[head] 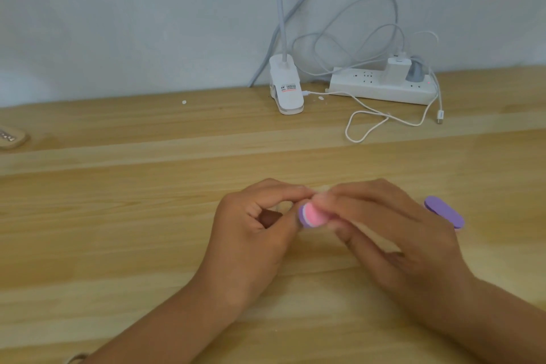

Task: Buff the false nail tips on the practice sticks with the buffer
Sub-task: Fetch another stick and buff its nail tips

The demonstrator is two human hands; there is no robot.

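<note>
My right hand (393,233) grips a small pink and purple buffer (311,216) over the middle of the wooden table (147,245). The buffer's rounded end pokes out to the left, against the fingertips of my left hand (254,227). My left thumb and forefinger are pinched together around something small; a clear nail tip or stick there is too blurred and hidden to make out. The right fingers are motion-blurred.
A second purple buffer (444,212) lies on the table just right of my right hand. At the back stand a white clip lamp base (286,89), a white power strip (384,86) with chargers, and a looped white cable (384,118). A wooden object (10,137) sits at the left edge.
</note>
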